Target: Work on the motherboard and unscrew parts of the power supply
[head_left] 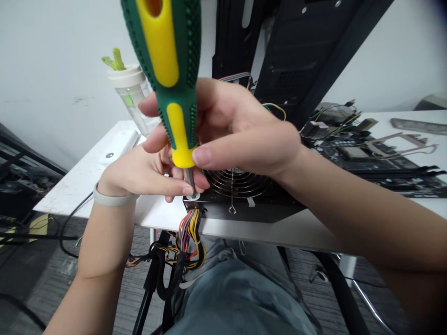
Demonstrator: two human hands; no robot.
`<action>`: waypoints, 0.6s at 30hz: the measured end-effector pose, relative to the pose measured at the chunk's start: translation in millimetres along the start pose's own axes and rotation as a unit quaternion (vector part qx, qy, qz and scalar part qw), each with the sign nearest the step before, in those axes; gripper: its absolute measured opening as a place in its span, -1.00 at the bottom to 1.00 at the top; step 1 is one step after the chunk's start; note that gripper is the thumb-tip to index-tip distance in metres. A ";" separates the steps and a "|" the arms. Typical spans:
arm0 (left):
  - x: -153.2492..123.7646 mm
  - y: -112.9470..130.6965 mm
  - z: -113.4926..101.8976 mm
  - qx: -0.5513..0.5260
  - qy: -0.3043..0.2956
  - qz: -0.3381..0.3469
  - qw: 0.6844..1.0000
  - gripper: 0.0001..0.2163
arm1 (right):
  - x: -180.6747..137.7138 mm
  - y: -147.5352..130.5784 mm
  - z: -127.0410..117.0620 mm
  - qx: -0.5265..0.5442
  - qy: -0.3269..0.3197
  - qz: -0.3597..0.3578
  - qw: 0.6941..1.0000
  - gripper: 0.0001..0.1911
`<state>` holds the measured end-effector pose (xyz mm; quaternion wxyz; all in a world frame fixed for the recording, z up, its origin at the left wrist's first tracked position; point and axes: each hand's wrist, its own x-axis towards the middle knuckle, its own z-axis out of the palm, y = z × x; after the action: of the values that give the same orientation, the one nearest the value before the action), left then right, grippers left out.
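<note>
Grips green-and-yellow screwdriver in right hand, pinches shaft with left hand, at corner of power supply!

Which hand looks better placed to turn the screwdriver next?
Likely the right hand: it holds the green-and-yellow screwdriver by its handle. The left hand is lower, close about the shaft at a corner of the black power supply.
</note>
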<state>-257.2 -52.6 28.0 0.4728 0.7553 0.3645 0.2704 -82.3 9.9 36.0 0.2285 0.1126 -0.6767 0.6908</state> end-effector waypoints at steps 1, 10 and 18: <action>-0.3 -1.3 -0.3 -0.009 -0.003 0.006 1.000 -0.89 | -0.4 -1.3 0.1 0.004 0.002 0.011 1.000 -0.47; -2.8 -14.3 -3.3 -0.028 -0.015 0.055 0.998 -0.86 | 1.6 5.4 -2.3 -0.043 -0.024 -0.029 0.998 -0.42; 6.2 -11.2 -0.3 0.115 0.007 0.098 0.988 -0.63 | -0.1 7.3 -7.2 -0.145 -0.002 -0.026 0.989 -0.60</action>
<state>-257.0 -44.3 18.3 0.3513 0.8350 0.3207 0.2768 -84.5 17.2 29.2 0.2587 0.0975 -0.7674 0.5785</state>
